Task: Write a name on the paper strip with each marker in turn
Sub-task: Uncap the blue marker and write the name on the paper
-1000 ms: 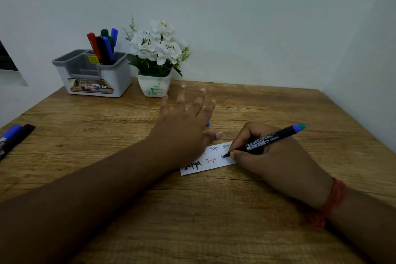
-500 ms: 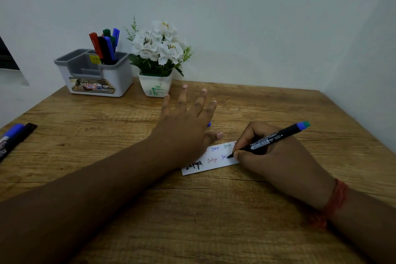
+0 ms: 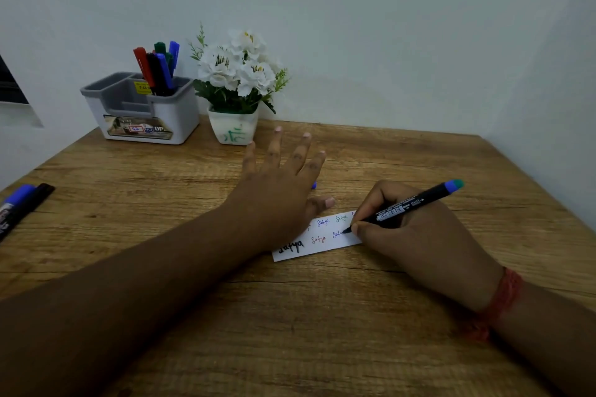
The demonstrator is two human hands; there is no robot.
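Head view: over the last second the marker [image 3: 406, 206] in the right hand [image 3: 416, 232] has crept rightward along the lower row of the paper strip [image 3: 317, 243]. Its tip now rests near the strip's right end, where a blue word is partly written, so this marker's name looks close to finished. The right hand's fingers [image 3: 356, 229] are clamped round the barrel near the tip. The left hand [image 3: 280, 190] still lies flat on the strip's left part, fingers straight and spread, holding it down on the worktop [image 3: 322, 332].

On the strip, a bold black "Satya" sits at lower left, with smaller copies in red, blue and green beside and above it; the half-done blue word cannot yet be read whole. The marker's barrel carries a barcode and white print too small to read. More markers stand in the grey organiser [image 3: 142, 106], whose front label shows "42" and "OP", plus a yellow price sticker I cannot read. Two markers [image 3: 19, 206] lie at the left edge.
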